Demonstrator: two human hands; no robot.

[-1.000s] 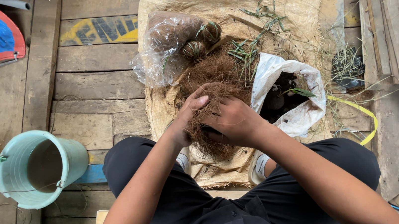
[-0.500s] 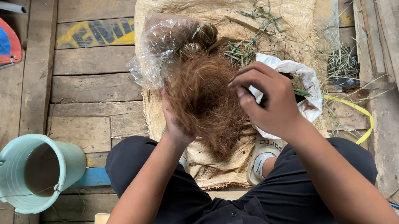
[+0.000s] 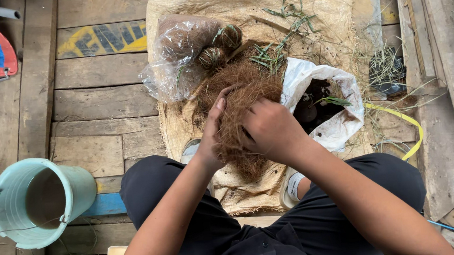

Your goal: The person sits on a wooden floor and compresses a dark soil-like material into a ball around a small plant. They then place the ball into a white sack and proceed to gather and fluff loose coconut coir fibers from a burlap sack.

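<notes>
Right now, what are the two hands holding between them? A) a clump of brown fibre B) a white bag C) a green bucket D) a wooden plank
A: the left hand and right hand both grip the clump of brown fibre, while the bucket stands off to the left and the white bag lies untouched beside it.

The fibre clump [image 3: 242, 114] lies on the sack [image 3: 327, 8], between the left hand [image 3: 213, 129] and the right hand [image 3: 270, 128]. The plastic bag [image 3: 173, 59] lies behind-left of it, the soil bag [image 3: 321, 105] to its right, and the bucket [image 3: 36, 200] stands far left on the floor planks [image 3: 93, 103].
</notes>
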